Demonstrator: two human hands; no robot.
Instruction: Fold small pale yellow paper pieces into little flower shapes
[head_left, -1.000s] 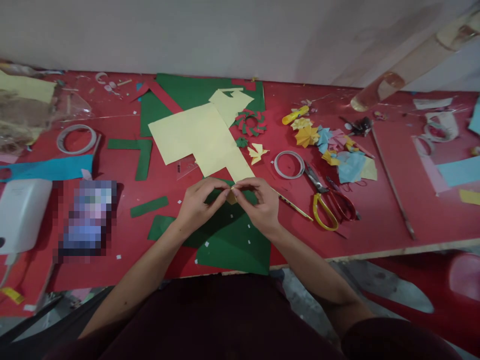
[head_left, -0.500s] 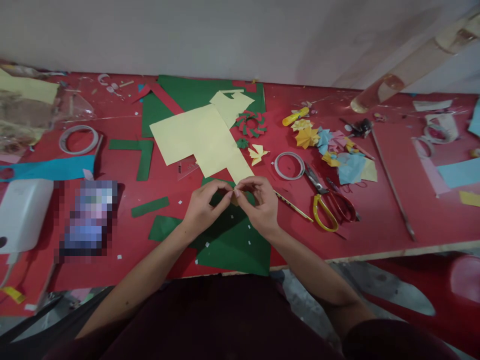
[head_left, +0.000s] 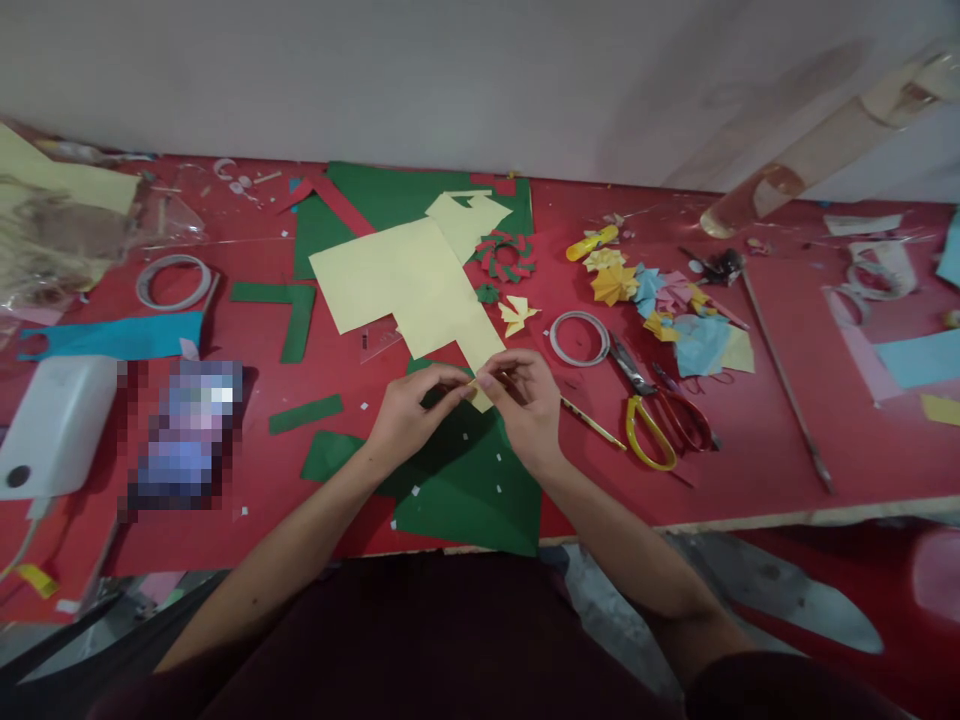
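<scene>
Between my two hands is a small yellow paper piece (head_left: 481, 398), pinched at its upper edge. My left hand (head_left: 420, 412) holds its left side with thumb and fingers. My right hand (head_left: 525, 408) grips it from the right, fingers curled over it. Both hands are above a green sheet (head_left: 472, 490) with small white bits on it. Just beyond them lies a large pale yellow sheet (head_left: 397, 275) with cut-out corners. A small yellow folded shape (head_left: 517, 315) and a red and green paper ring (head_left: 505, 257) rest behind my right hand.
Scissors with yellow and red handles (head_left: 651, 430), a pencil (head_left: 592, 423) and a tape roll (head_left: 580, 338) lie to the right. Folded paper flowers (head_left: 615, 283) are behind them. On the left are a phone (head_left: 191, 430), a white device (head_left: 64, 425) and another tape roll (head_left: 174, 282).
The small yellow piece now shows more below my fingers. My right fingertips have shifted slightly right. The view has moved a little, so the table items appear slightly displaced.
</scene>
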